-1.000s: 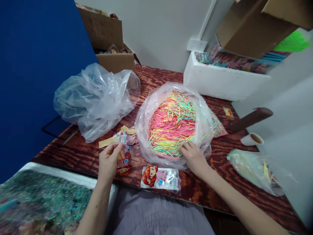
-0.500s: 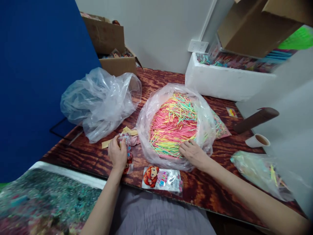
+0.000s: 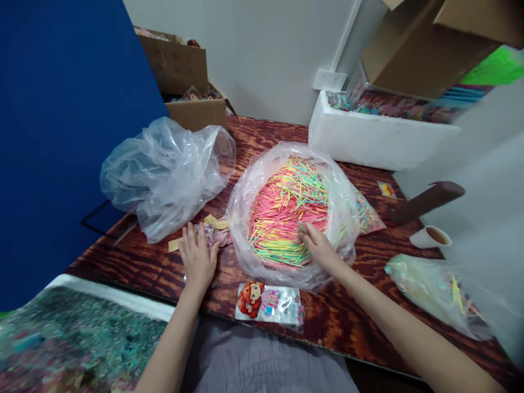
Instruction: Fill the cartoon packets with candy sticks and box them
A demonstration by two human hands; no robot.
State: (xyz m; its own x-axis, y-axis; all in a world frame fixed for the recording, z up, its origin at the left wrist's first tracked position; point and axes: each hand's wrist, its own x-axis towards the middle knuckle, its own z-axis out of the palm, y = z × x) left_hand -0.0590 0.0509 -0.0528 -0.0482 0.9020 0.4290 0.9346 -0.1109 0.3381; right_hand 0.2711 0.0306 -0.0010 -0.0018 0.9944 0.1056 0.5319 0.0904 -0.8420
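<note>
A clear plastic bag (image 3: pixel 344 202) stands open on the table, full of thin pink, yellow and green sticks (image 3: pixel 282 210). Over the sticks is my right hand (image 3: pixel 317 245), its fingers pinched together with greenish sticks at the fingertips. My left hand (image 3: pixel 197 259) lies with fingers spread at the left of the bag, on or beside a small crumpled packet and yellow strips (image 3: pixel 175 244). What lies under its palm is hidden. Near the table's front edge lies a flat printed packet (image 3: pixel 270 304) with a red-haired cartoon figure.
Crumpled clear plastic (image 3: pixel 167 174) lies at the left, before cardboard boxes (image 3: pixel 196 113). A white foam box (image 3: pixel 364 136) stands at the back right. A brown cylinder (image 3: pixel 428 202), a paper cup (image 3: pixel 430 237) and a plastic bag (image 3: pixel 434 289) are along the right side.
My right hand has lifted slightly and closed around some sticks. My left hand has spread its fingers and turned flatter, covering the small packets that showed beside it.
</note>
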